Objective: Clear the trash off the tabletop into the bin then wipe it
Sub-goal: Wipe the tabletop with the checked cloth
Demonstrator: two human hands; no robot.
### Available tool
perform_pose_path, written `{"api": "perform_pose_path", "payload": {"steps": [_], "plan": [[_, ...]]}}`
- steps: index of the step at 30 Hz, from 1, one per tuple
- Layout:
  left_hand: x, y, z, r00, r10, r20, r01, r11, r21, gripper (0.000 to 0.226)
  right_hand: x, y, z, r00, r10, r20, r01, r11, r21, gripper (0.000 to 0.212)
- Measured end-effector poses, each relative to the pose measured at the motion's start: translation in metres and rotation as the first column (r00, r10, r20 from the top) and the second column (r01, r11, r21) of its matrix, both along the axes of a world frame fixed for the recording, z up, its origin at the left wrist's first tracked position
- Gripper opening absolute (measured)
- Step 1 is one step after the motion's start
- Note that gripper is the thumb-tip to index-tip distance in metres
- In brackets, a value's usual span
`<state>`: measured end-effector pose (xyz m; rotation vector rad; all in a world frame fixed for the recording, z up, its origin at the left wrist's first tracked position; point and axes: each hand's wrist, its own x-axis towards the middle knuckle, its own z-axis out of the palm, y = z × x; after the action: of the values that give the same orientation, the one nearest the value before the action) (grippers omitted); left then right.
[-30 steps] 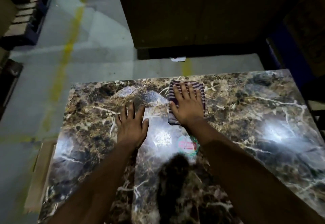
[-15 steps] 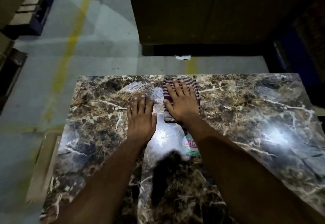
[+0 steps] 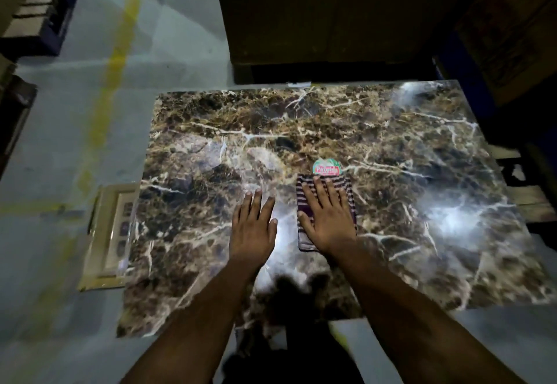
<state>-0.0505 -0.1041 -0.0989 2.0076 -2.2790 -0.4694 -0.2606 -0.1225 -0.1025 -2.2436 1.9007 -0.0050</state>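
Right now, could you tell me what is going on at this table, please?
A person is wiping the marble tabletop. The right hand presses flat on a folded striped cloth, just short of a round sticker. The left hand rests flat on the bare marble beside it. No trash shows on the top.

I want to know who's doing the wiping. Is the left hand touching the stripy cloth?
Apart. In the head view the left hand lies flat on the bare marble tabletop, with a strip of shiny table showing between it and the striped cloth under the right hand.
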Motion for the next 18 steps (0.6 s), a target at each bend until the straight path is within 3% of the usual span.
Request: {"api": "perform_pose_path", "payload": {"steps": [10,18], "plan": [[-0.002,0.095,0.004,0.998,-0.05,0.024,0.05,0.999,-0.005,0.055,-0.013,0.128,0.003,0.998,-0.057,-0.002,0.057,0.998,0.029,0.07],[-0.023,0.094,0.005,0.999,0.032,-0.025,-0.032,0.999,0.006,0.054,-0.084,0.107,0.003,0.987,-0.147,-0.061,0.148,0.989,0.019,0.071]]}}
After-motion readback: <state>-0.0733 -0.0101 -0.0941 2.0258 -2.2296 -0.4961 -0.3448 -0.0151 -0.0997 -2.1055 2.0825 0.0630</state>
